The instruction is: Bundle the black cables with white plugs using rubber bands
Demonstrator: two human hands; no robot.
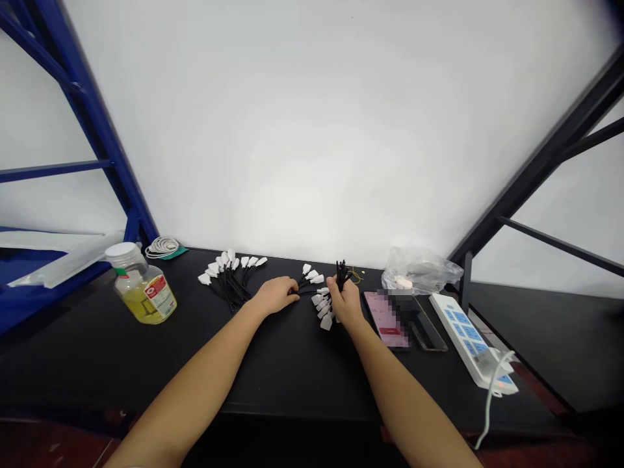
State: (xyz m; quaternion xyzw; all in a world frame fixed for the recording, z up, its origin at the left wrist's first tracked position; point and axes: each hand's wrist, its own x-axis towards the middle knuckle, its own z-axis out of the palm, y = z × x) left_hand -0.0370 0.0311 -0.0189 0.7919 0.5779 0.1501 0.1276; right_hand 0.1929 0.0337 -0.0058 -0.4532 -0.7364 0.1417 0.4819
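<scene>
On the black tabletop, my left hand [277,296] has its fingers closed at the black ends of a few short cables [307,274] with white, flat connectors; its fingertips partly hide where they meet. My right hand [344,303] is wrapped round a bundle of similar cables [341,272]. Their black ends stick up above the fist, while white connectors [324,311] fan out below and to its left. A larger spread pile of these cables [229,276] lies to the left of my left hand, mostly with white ends pointing away.
At the left stand a jar [146,292] of yellow liquid and a coiled white cable [163,246]. To the right lie a pink-screened phone [383,315], a dark phone [429,328], a clear plastic bag [422,270] and a white power strip [468,341]. A white wall rises behind.
</scene>
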